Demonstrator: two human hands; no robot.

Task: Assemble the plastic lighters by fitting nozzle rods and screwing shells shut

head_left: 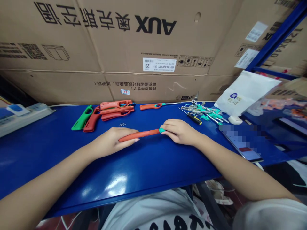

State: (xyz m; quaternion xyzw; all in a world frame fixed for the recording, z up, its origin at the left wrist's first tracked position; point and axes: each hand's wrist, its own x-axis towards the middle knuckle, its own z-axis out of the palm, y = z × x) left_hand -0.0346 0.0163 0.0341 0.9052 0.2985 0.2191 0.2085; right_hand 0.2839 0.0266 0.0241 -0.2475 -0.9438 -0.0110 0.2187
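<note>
the pale shirt (148,207) bears bold black lettering (179,222).

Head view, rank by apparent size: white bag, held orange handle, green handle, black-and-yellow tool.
1. White bag
2. Held orange handle, green handle: unsure; orange is longer but thinner, and nearer the camera
3. Black-and-yellow tool

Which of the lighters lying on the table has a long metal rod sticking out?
The orange lighter alone, right of the grouped handles; its rod points right, while no long rod is visible on those.
</note>
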